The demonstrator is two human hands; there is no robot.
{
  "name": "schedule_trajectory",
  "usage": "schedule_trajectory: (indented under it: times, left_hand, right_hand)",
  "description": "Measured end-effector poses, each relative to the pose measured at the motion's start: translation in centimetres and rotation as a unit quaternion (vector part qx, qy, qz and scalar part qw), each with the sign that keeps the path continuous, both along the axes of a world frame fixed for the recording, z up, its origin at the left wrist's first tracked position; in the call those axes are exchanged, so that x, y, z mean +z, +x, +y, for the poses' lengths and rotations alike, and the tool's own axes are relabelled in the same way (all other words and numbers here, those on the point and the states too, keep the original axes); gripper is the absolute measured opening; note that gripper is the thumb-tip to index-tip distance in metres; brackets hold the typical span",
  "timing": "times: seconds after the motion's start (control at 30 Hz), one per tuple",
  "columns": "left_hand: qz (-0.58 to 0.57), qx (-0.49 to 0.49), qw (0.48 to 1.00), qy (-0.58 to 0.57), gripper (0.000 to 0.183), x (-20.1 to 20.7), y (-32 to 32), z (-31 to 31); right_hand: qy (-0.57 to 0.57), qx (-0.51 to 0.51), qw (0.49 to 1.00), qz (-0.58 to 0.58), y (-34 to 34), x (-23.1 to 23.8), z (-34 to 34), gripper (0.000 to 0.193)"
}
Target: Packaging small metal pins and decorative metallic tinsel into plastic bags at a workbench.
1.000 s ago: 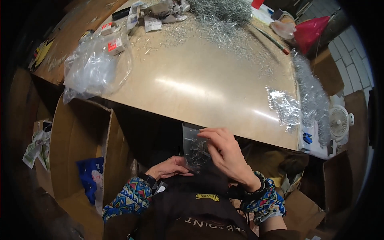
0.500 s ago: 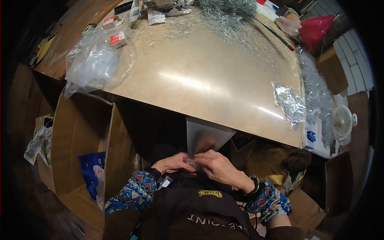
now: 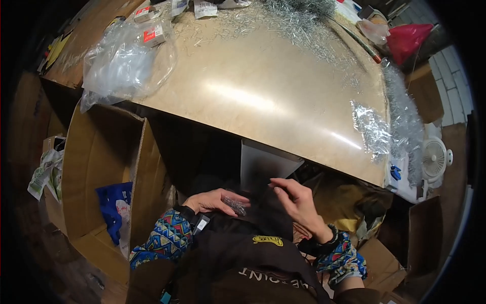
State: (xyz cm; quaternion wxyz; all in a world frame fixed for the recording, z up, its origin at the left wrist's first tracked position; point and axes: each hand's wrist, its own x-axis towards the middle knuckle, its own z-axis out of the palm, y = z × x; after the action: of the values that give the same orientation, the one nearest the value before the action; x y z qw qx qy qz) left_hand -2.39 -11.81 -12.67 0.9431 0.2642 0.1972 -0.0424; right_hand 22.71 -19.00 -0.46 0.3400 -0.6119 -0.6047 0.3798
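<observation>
My left hand is in front of my lap, below the table's near edge. Between its thumb and fingers it holds a small clear plastic packet with what look like thin silvery pins inside. My right hand is raised to the right, apart from the packet. Its fingers are loosely bent, and nothing shows in them. On the table, a large heap of thin silvery wire pins lies at the far side, with loose ones scattered toward the middle. Several flattened clear packets lie near the right edge.
A clear plastic bag and a small red-and-white box lie at the table's left. An open cardboard box stands left of me, a blue bag inside. A white fan and a pink bag are at right.
My right hand has moved away from my left hand, up and to the right. The packet stays in my left hand and now shows more fully. The view has shifted slightly.
</observation>
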Motion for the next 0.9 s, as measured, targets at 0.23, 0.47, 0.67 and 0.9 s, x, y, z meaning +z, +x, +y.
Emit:
schedule_trajectory:
  times: [0.23,0.47,0.67,0.9]
  left_hand:
    - [0.008,0.023,0.993,0.112,0.053,6.0,2.0,2.4]
    - [0.008,0.112,0.987,0.114,0.054,11.6,2.9,5.0]
    - [-0.005,0.179,0.845,0.504,0.027,14.7,6.6,6.4]
    - [0.029,0.207,0.672,0.71,0.025,14.1,9.2,9.1]
  right_hand:
    - [0.088,0.093,0.98,-0.152,-2.2,2.6,2.3,0.046]
    - [0.298,-0.23,0.912,-0.164,2.5,4.7,4.9,0.015]
    - [0.14,-0.392,0.803,-0.426,16.7,2.4,4.1,0.024]
    - [0.045,-0.41,0.783,-0.465,22.3,-0.9,6.6,0.025]
